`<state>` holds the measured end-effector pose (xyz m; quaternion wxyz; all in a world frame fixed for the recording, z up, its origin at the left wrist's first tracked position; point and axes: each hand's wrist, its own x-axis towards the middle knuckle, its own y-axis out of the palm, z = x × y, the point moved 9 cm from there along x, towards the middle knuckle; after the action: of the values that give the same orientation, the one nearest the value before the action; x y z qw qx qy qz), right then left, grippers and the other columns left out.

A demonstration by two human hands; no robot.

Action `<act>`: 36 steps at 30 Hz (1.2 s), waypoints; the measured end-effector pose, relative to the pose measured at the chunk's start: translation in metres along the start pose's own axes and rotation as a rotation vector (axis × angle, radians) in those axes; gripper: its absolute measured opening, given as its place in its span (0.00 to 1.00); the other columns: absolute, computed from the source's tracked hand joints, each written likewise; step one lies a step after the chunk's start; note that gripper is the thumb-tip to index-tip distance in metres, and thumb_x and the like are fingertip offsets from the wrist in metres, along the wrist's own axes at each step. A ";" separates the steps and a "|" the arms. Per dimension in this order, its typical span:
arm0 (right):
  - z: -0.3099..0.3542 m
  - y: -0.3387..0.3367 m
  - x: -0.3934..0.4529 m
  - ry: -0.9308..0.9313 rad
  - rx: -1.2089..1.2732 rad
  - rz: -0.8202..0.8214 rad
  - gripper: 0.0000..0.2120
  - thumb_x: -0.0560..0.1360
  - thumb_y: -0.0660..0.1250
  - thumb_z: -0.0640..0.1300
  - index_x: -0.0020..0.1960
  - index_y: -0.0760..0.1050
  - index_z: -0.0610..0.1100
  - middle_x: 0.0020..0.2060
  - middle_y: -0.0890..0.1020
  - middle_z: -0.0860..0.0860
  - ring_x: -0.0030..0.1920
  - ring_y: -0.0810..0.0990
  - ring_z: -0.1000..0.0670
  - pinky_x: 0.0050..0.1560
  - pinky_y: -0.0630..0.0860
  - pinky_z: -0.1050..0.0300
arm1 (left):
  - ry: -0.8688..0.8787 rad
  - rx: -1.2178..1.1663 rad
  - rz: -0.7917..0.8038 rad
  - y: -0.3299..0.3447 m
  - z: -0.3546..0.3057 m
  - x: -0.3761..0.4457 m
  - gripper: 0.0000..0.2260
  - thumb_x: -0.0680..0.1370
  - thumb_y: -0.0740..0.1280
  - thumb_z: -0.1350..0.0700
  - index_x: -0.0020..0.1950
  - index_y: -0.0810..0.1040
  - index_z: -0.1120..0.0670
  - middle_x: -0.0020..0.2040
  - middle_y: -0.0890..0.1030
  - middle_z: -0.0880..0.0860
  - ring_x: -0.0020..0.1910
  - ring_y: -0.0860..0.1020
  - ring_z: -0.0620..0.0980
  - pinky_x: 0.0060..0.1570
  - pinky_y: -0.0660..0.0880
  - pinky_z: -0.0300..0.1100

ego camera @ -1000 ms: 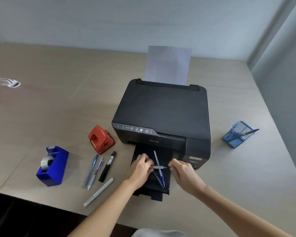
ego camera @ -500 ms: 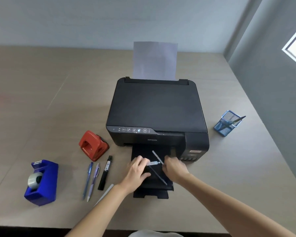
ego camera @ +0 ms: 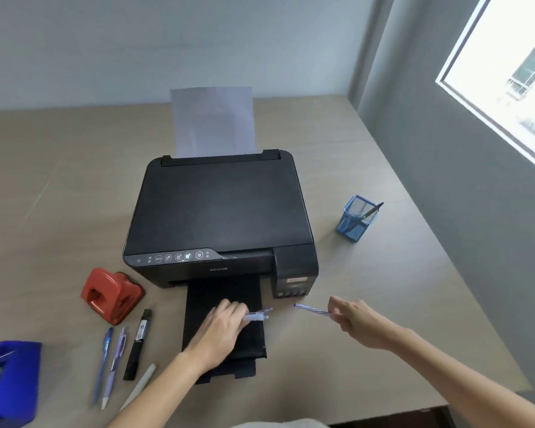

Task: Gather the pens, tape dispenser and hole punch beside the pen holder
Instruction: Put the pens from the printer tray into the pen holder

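Daylight floods in from window (ego camera: 504, 84) at upper right of frame; pane blown out, detail washed. Table (ego camera: 59, 186) evenly lit, soft and dim toward left. Faint shadows under my hands. Printer (ego camera: 220, 208) lid matte, slight sheen. Wide-angle bend: wall corner leans, table edges curve. Motion blur smears pen in my right hand (ego camera: 357, 322), lower-left corner soft.

I identify this place as an office or home-office desk. Evidence: a black printer (ego camera: 220, 217) with a sheet of paper (ego camera: 213, 120) upright in its rear feed, set on a plain wooden desk (ego camera: 59, 186); a blue mesh pen holder (ego camera: 355, 219); a red hole punch (ego camera: 112, 295); a blue tape dispenser (ego camera: 11, 381); a window (ego camera: 507, 72) in grey walls.
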<state>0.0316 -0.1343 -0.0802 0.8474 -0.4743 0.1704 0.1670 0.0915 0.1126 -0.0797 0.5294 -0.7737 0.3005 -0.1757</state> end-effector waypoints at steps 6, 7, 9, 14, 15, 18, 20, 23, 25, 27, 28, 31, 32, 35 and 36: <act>-0.105 -0.089 -0.012 0.226 0.104 -0.299 0.08 0.79 0.58 0.38 0.54 0.74 0.46 0.46 0.82 0.44 0.44 0.77 0.43 0.44 0.71 0.55 | 0.097 -0.413 0.210 -0.012 -0.123 0.051 0.05 0.82 0.58 0.55 0.49 0.67 0.45 0.42 0.74 0.42 0.40 0.74 0.39 0.42 0.72 0.31; -0.116 -0.105 -0.012 0.243 0.114 -0.360 0.10 0.79 0.59 0.37 0.56 0.76 0.44 0.49 0.82 0.42 0.48 0.78 0.42 0.46 0.71 0.54 | 0.115 -0.487 0.195 -0.017 -0.144 0.067 0.04 0.82 0.58 0.55 0.50 0.69 0.47 0.43 0.75 0.42 0.41 0.75 0.38 0.45 0.71 0.31; -0.132 -0.139 -0.013 0.252 0.141 -0.491 0.11 0.77 0.62 0.35 0.56 0.79 0.42 0.50 0.83 0.40 0.51 0.79 0.40 0.48 0.70 0.55 | 0.093 -0.644 0.103 -0.028 -0.175 0.106 0.05 0.82 0.58 0.55 0.51 0.73 0.52 0.46 0.80 0.44 0.45 0.78 0.36 0.49 0.72 0.28; -0.146 -0.214 -0.012 0.200 0.210 -0.761 0.10 0.74 0.66 0.33 0.53 0.82 0.38 0.47 0.85 0.39 0.48 0.81 0.39 0.53 0.75 0.49 | -0.158 -0.955 -0.219 -0.053 -0.189 0.229 0.06 0.82 0.59 0.55 0.48 0.74 0.51 0.57 0.83 0.53 0.57 0.80 0.46 0.59 0.75 0.46; -0.146 -0.223 -0.007 0.179 0.212 -0.783 0.09 0.74 0.66 0.32 0.51 0.82 0.37 0.46 0.85 0.39 0.47 0.81 0.39 0.53 0.76 0.47 | -0.215 -1.032 -0.282 -0.059 -0.185 0.253 0.07 0.82 0.59 0.56 0.46 0.72 0.50 0.58 0.82 0.55 0.59 0.80 0.48 0.61 0.74 0.50; -0.141 -0.243 0.015 0.106 0.162 -0.789 0.07 0.73 0.66 0.32 0.48 0.82 0.35 0.43 0.85 0.39 0.44 0.81 0.38 0.48 0.76 0.47 | -0.326 -1.122 -0.448 -0.066 -0.168 0.308 0.03 0.82 0.60 0.59 0.49 0.72 0.53 0.61 0.81 0.56 0.56 0.77 0.46 0.63 0.73 0.47; -0.137 -0.247 0.034 0.046 0.105 -0.745 0.06 0.73 0.66 0.31 0.47 0.81 0.35 0.41 0.84 0.38 0.43 0.80 0.38 0.45 0.75 0.48 | -0.373 -1.097 -0.457 -0.056 -0.161 0.335 0.07 0.82 0.59 0.60 0.58 0.73 0.60 0.65 0.78 0.54 0.58 0.75 0.44 0.61 0.71 0.41; -0.130 -0.244 0.064 -0.012 0.030 -0.650 0.08 0.73 0.62 0.29 0.46 0.79 0.35 0.40 0.82 0.37 0.41 0.79 0.37 0.42 0.76 0.46 | -0.424 -1.084 -0.388 -0.027 -0.155 0.357 0.07 0.81 0.59 0.63 0.57 0.73 0.64 0.68 0.75 0.57 0.67 0.74 0.50 0.67 0.70 0.45; -0.127 -0.242 0.079 -0.039 -0.012 -0.618 0.09 0.73 0.61 0.29 0.46 0.78 0.37 0.40 0.81 0.39 0.39 0.79 0.38 0.39 0.77 0.46 | -0.451 -1.072 -0.322 -0.003 -0.152 0.366 0.07 0.81 0.60 0.64 0.57 0.73 0.66 0.68 0.76 0.58 0.68 0.73 0.52 0.68 0.70 0.46; -0.125 -0.240 0.088 -0.056 -0.019 -0.605 0.09 0.72 0.61 0.29 0.46 0.77 0.38 0.39 0.80 0.40 0.35 0.76 0.42 0.34 0.73 0.52 | -0.482 -1.063 -0.282 0.015 -0.147 0.368 0.07 0.80 0.62 0.64 0.57 0.74 0.65 0.66 0.77 0.59 0.67 0.74 0.54 0.68 0.70 0.48; -0.125 -0.238 0.092 -0.061 -0.023 -0.600 0.10 0.72 0.61 0.28 0.46 0.77 0.39 0.39 0.81 0.40 0.34 0.74 0.44 0.33 0.69 0.55 | -0.499 -1.067 -0.273 0.021 -0.144 0.367 0.06 0.80 0.62 0.64 0.55 0.75 0.63 0.65 0.78 0.59 0.66 0.75 0.54 0.68 0.70 0.48; -0.125 -0.235 0.097 -0.060 -0.032 -0.585 0.11 0.72 0.62 0.27 0.49 0.78 0.39 0.40 0.82 0.41 0.33 0.75 0.44 0.33 0.68 0.57 | -0.498 -1.051 -0.283 0.022 -0.141 0.364 0.05 0.78 0.65 0.64 0.46 0.72 0.54 0.58 0.80 0.58 0.58 0.77 0.52 0.59 0.73 0.43; -0.124 -0.235 0.098 -0.067 -0.033 -0.588 0.11 0.72 0.63 0.28 0.50 0.78 0.39 0.41 0.83 0.41 0.36 0.78 0.42 0.34 0.71 0.55 | -0.491 -1.027 -0.290 0.019 -0.140 0.362 0.06 0.78 0.66 0.63 0.47 0.72 0.54 0.56 0.80 0.57 0.56 0.77 0.52 0.56 0.75 0.44; -0.115 -0.238 0.091 -0.063 -0.036 -0.603 0.13 0.72 0.64 0.28 0.54 0.78 0.39 0.43 0.84 0.41 0.42 0.82 0.40 0.39 0.77 0.51 | -0.475 -1.037 -0.343 0.005 -0.137 0.351 0.10 0.77 0.67 0.63 0.57 0.72 0.58 0.65 0.75 0.59 0.55 0.78 0.40 0.52 0.81 0.48; -0.112 -0.242 0.088 -0.071 -0.027 -0.617 0.13 0.72 0.64 0.28 0.54 0.78 0.39 0.44 0.84 0.40 0.42 0.82 0.40 0.40 0.78 0.51 | -0.469 -1.040 -0.366 -0.005 -0.138 0.346 0.12 0.77 0.67 0.63 0.59 0.71 0.59 0.68 0.73 0.59 0.51 0.77 0.33 0.44 0.83 0.40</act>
<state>0.2027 -0.3395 0.0058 0.8570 -0.5090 -0.0135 -0.0795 0.2738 -0.2103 -0.0389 0.0945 -0.9886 0.0839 0.0815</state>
